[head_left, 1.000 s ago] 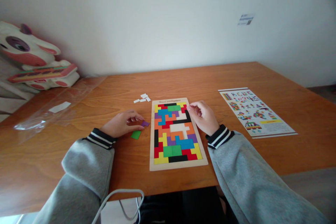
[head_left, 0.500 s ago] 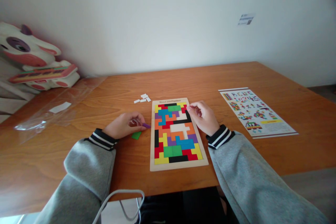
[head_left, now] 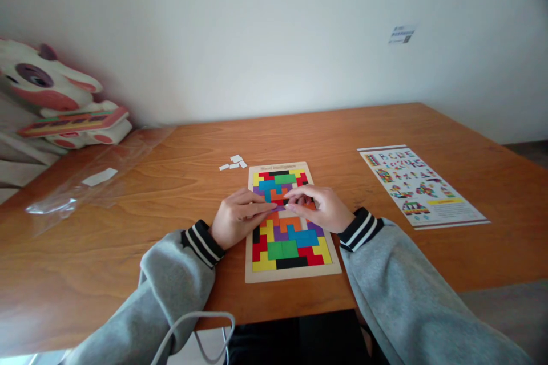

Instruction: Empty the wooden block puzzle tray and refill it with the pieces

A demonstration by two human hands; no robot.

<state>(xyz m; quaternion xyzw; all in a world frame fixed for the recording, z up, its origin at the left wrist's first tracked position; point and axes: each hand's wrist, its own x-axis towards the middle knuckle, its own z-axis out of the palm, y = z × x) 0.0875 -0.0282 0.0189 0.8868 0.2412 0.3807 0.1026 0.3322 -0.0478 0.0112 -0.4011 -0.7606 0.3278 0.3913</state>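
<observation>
Backing onto one plain white wall (head_left: 274,28), one orange-brown wooden table (head_left: 85,262). Far left, one plush cow toy (head_left: 51,97), one clear plastic bag (head_left: 98,182). Right, one printed sheet (head_left: 417,185). Centre, one rectangular wooden puzzle board (head_left: 257,275) of flat bright blocks. Over its middle, left hand (head_left: 235,219) and right hand (head_left: 319,211), fingertips meeting; right fingers curled, grip unclear. Beyond, four white paper scraps (head_left: 234,162). One purple piece (head_left: 279,209), pinched in left fingertips over that middle.
</observation>
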